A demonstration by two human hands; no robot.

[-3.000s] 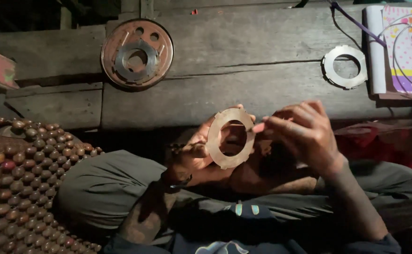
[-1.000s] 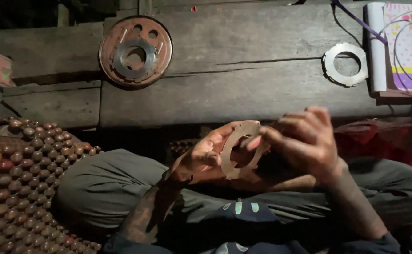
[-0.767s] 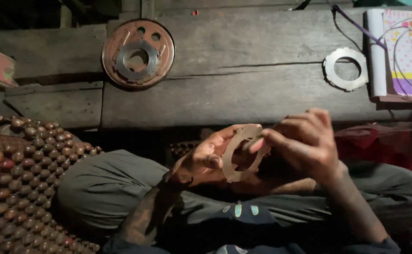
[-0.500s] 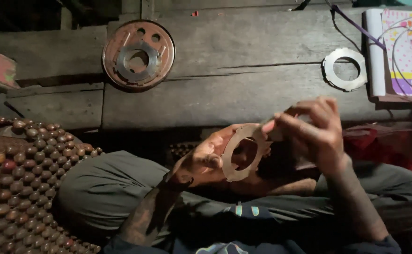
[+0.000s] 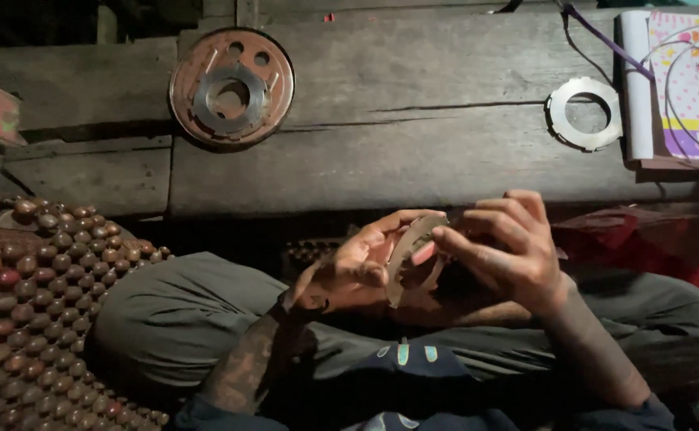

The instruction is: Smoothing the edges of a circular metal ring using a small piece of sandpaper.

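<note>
A thin metal ring (image 5: pixel 407 254) is held edge-on above the lap, gripped between the curled left hand (image 5: pixel 357 267) and the fingers of the right hand (image 5: pixel 509 247). A second ring (image 5: pixel 584 113) and a round plate (image 5: pixel 231 88) are laid on the wooden worktop (image 5: pixel 413 136).

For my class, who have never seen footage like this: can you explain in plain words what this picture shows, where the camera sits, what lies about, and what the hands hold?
There is no machine: a seated person wears the camera on the head, looking down at their own lap. The left hand and right hand together hold a flat metal ring, seen nearly edge-on. Ahead on the wooden planks lie a round rusty plate with a grey ring on it, and a second flat ring. A beaded mat lies at the left, a colourful book at the right.
</note>
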